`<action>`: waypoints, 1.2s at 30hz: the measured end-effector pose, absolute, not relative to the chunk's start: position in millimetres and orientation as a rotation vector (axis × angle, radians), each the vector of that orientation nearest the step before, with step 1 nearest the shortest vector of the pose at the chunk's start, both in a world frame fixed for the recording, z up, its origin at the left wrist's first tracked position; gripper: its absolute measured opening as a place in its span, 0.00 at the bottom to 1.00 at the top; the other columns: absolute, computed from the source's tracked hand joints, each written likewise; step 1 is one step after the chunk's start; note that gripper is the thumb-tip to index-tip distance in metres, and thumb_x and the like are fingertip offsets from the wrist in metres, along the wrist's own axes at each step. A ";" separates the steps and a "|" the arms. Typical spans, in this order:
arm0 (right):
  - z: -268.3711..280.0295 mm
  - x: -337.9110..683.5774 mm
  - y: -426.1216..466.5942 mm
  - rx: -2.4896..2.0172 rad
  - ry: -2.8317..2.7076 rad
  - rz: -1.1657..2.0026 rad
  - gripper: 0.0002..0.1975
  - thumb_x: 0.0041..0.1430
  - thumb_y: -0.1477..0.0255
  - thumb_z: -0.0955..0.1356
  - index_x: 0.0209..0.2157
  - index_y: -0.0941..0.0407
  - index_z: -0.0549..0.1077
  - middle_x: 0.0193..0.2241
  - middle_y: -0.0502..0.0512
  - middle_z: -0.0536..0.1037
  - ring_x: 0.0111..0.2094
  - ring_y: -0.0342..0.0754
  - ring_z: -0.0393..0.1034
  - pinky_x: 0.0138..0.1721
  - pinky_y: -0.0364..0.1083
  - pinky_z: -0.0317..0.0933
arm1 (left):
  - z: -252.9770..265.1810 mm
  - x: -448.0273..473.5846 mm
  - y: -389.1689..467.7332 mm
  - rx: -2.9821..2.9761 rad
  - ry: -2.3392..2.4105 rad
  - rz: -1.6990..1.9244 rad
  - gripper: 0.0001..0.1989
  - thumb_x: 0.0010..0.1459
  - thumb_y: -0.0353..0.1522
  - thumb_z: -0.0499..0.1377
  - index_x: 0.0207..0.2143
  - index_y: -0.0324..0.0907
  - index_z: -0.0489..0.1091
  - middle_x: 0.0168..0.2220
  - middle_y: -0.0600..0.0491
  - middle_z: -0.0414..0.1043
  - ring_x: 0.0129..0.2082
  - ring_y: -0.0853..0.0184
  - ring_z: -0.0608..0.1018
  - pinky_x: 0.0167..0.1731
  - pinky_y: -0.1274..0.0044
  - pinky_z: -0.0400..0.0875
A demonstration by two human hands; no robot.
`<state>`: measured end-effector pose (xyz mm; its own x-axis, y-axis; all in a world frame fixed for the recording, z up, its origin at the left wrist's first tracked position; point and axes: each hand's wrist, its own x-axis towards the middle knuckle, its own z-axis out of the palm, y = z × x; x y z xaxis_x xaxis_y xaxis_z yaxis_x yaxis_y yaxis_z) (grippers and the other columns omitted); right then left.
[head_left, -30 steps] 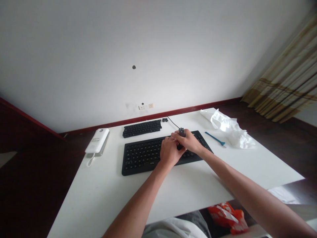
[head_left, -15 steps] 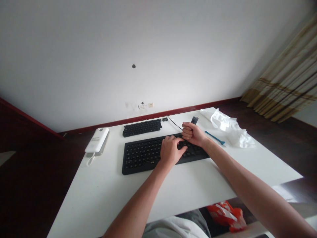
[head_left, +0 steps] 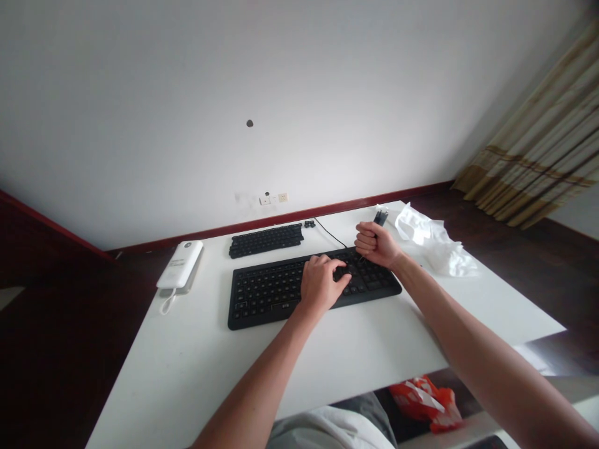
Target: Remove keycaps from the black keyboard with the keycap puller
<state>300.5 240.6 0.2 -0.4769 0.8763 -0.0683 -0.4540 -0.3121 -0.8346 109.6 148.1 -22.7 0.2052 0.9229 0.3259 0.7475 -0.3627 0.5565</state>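
A black keyboard (head_left: 266, 293) lies on the white table. My left hand (head_left: 322, 279) rests on its middle, thumb and index finger apart with a gap between them and nothing held. Over the right part of the keyboard, my right hand (head_left: 377, 244) is closed in a fist around a keycap puller (head_left: 381, 217). Its dark end sticks up above the fist, and thin wire shows below the fingers. A set of black keycaps (head_left: 266, 241) lies in rows behind the keyboard, with several small loose keycaps (head_left: 309, 223) beside it.
A white power bank (head_left: 181, 265) with a short cable lies at the table's left edge. Crumpled white plastic (head_left: 435, 240) is at the right. The keyboard cable (head_left: 330, 232) runs backward. An orange-red bag (head_left: 425, 399) sits below the table's front edge.
My right hand has moved right and slightly up with the keycap puller, away from my left hand. The blue stick is now mostly hidden behind it. My left hand has stayed nearly in place.
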 end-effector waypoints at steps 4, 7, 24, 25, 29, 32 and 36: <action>6.0 293.8 234.4 -0.667 -1.033 1.908 0.25 0.59 0.65 0.72 0.21 0.53 0.53 0.15 0.40 0.43 0.18 0.40 0.33 0.17 0.41 0.40 | -22.9 109.9 148.0 2.219 1.597 0.892 0.10 0.59 0.36 0.68 0.44 0.50 0.80 0.38 0.52 0.76 0.42 0.60 0.74 0.45 0.70 0.66; 12.5 292.6 230.5 -0.688 -1.135 1.880 0.24 0.59 0.64 0.73 0.21 0.53 0.55 0.15 0.39 0.45 0.18 0.39 0.34 0.17 0.42 0.38 | -22.4 110.0 147.6 2.224 1.595 0.877 0.07 0.60 0.35 0.68 0.42 0.50 0.80 0.37 0.52 0.76 0.42 0.60 0.74 0.45 0.70 0.66; 26.6 276.4 209.7 -0.867 -2.078 0.729 0.10 0.57 0.64 0.76 0.39 0.53 0.81 0.39 0.57 0.81 0.38 0.54 0.74 0.43 0.50 0.67 | -23.3 100.1 161.4 1.536 1.457 1.308 0.10 0.60 0.40 0.65 0.35 0.43 0.75 0.24 0.59 0.68 0.25 0.71 0.71 0.28 0.80 0.63; 27.9 278.0 209.8 -0.871 -2.086 0.725 0.10 0.56 0.65 0.77 0.39 0.53 0.81 0.39 0.57 0.82 0.38 0.54 0.75 0.43 0.50 0.67 | -23.3 100.0 161.7 1.527 1.460 1.310 0.10 0.60 0.40 0.65 0.35 0.43 0.75 0.24 0.59 0.68 0.25 0.71 0.71 0.29 0.80 0.63; 30.8 281.3 209.3 -0.855 -2.136 0.725 0.14 0.57 0.65 0.76 0.45 0.52 0.82 0.44 0.58 0.82 0.43 0.56 0.76 0.47 0.52 0.69 | -21.8 98.9 163.8 1.449 1.456 1.332 0.07 0.59 0.36 0.64 0.34 0.42 0.74 0.23 0.59 0.69 0.25 0.71 0.71 0.29 0.80 0.64; 27.4 277.5 208.8 -0.846 -2.184 0.689 0.17 0.57 0.65 0.76 0.49 0.50 0.81 0.47 0.57 0.81 0.46 0.58 0.77 0.50 0.54 0.69 | -21.1 97.9 165.8 1.394 1.444 1.352 0.08 0.60 0.37 0.63 0.32 0.42 0.74 0.24 0.58 0.71 0.25 0.70 0.72 0.29 0.79 0.64; 19.6 269.2 208.6 -0.906 -2.177 0.587 0.15 0.60 0.64 0.74 0.49 0.49 0.81 0.46 0.55 0.82 0.45 0.55 0.77 0.50 0.51 0.70 | -22.0 96.8 166.6 1.376 1.423 1.380 0.09 0.60 0.38 0.63 0.32 0.41 0.74 0.24 0.57 0.71 0.25 0.70 0.72 0.28 0.79 0.63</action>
